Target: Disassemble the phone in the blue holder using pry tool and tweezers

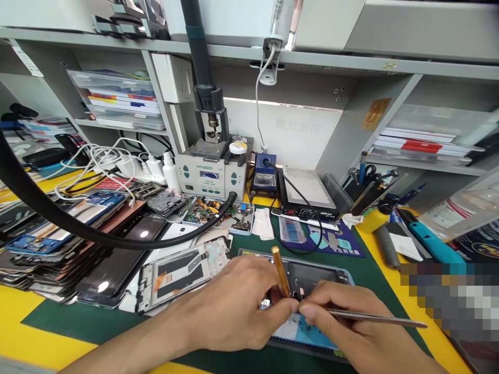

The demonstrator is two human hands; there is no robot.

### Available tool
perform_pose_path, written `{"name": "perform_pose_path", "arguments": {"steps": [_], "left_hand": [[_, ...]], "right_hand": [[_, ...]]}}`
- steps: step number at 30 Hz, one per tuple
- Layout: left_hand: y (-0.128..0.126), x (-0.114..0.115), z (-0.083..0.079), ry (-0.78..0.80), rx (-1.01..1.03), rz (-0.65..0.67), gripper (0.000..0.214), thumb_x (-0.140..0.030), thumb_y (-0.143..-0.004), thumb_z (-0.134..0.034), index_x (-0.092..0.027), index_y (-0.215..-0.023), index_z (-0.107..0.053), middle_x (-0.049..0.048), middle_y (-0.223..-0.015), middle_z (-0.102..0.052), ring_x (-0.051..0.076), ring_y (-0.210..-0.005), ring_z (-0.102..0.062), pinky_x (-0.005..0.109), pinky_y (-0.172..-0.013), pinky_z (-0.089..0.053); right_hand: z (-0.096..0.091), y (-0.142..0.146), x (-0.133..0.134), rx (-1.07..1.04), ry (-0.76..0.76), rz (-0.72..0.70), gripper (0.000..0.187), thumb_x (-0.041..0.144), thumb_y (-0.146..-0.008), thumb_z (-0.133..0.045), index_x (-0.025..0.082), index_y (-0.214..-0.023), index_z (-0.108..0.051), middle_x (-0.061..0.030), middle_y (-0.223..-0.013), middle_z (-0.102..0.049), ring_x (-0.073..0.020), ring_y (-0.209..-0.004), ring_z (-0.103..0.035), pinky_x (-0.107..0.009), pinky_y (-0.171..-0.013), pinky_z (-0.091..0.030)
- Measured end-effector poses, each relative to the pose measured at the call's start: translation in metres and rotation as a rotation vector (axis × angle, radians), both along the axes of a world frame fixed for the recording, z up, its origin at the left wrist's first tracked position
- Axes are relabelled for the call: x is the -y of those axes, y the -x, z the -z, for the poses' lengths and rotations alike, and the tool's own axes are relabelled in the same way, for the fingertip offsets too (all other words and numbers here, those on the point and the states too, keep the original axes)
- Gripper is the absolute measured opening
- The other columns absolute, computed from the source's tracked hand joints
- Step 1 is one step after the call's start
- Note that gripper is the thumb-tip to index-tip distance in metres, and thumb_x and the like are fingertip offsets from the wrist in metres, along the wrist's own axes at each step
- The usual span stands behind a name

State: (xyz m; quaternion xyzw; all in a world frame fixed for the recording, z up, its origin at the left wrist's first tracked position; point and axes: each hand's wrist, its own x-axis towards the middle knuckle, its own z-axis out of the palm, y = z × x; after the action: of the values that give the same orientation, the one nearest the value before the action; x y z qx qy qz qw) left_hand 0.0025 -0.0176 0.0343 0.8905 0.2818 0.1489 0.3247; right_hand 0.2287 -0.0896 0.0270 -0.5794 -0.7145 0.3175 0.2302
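Observation:
An opened phone (315, 272) with a dark interior lies in a light-blue frame on the green mat, under both hands. My left hand (249, 301) is closed around a gold-coloured screwdriver (278, 265), which leans with its tip hidden behind the fingers. My right hand (343, 317) pinches metal tweezers (382, 318), whose long end sticks out to the right. The fingertips of both hands nearly meet over the phone. Whatever the tweezer points touch is hidden.
Disassembled phones are piled at the left (62, 244), beside a bare phone frame (175, 275). Behind stand a rework station (212, 179), a tray of circuit boards (187, 221) and a hot plate (307, 192). A thick black hose (97, 236) arches across the left. A yellow bottle (372, 221) stands right.

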Motion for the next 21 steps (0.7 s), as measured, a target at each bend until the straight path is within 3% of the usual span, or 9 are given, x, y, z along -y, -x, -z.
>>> {"name": "perform_pose_path", "arguments": {"steps": [12,21], "left_hand": [[0.0002,0.0001,0.0017,-0.027,-0.002,0.015,0.028,-0.034,-0.107,-0.047,-0.022,-0.084,-0.058,-0.0002,-0.080,-0.066,0.019,-0.078,-0.060,0.032,-0.071,-0.040],[0.0017,-0.0001,-0.0059,0.038,0.091,-0.016,0.028,-0.033,-0.107,-0.049,-0.019,-0.092,-0.068,0.0009,-0.083,-0.067,0.017,-0.079,-0.061,0.027,-0.073,-0.043]], "right_hand": [[0.0030,-0.0003,-0.0017,-0.018,-0.010,-0.006,0.026,0.042,-0.102,-0.061,0.030,-0.082,-0.074,0.0048,-0.080,-0.076,-0.0161,-0.077,-0.070,-0.023,-0.070,-0.051],[-0.0002,0.0005,-0.0017,-0.011,-0.004,-0.005,0.028,0.041,-0.102,-0.060,0.028,-0.079,-0.072,0.0044,-0.079,-0.076,-0.0159,-0.075,-0.070,-0.023,-0.068,-0.051]]}}
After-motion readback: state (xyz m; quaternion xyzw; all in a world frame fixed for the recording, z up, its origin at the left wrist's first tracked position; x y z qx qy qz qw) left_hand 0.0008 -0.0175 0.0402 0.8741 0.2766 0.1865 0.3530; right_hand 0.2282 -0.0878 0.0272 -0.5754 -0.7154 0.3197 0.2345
